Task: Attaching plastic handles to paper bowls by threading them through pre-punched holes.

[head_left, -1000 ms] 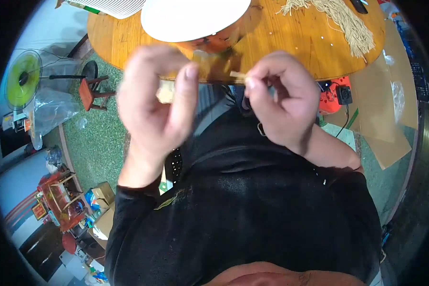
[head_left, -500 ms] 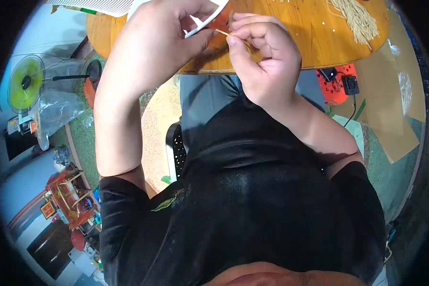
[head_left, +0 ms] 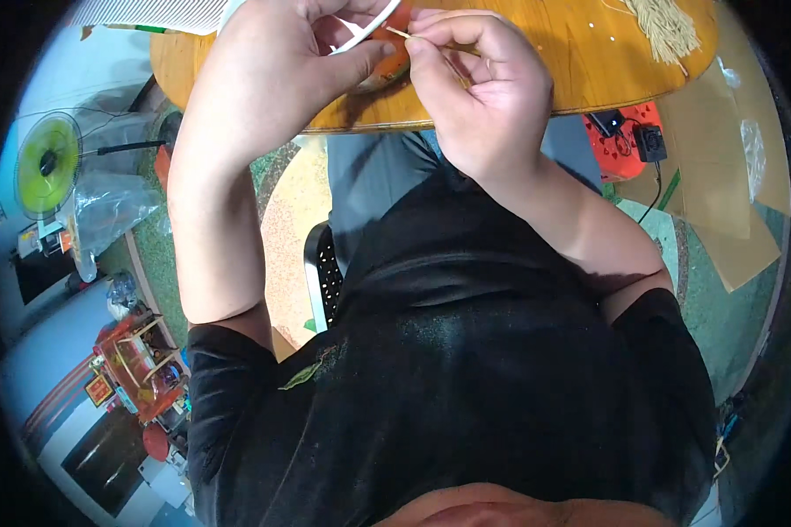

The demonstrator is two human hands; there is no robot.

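My left hand (head_left: 325,61) is closed around a white curved plastic rim (head_left: 366,31) at the table's near edge; the rest of that piece is hidden behind the hand and cut off by the top of the picture. Between thumb and forefinger my right hand (head_left: 488,83) pinches a thin tan cord (head_left: 397,32). The cord's short free end points left, close to the white rim; whether they touch I cannot tell. Farther right lies a bundle of similar tan cords (head_left: 664,31). Below the hands, an orange-red rounded thing (head_left: 394,68) shows only in part.
A wooden table (head_left: 571,79) spans the top, with a white ribbed piece (head_left: 171,13) at its left. Under the right side are a red perforated stool (head_left: 620,162) and a black adapter (head_left: 649,142). Flattened cardboard (head_left: 712,176) lies right; a green fan (head_left: 48,162) stands left.
Both hands have shifted slightly up and left in the picture. The cord's end now sits higher, nearer the white rim, and apart from my left thumb.
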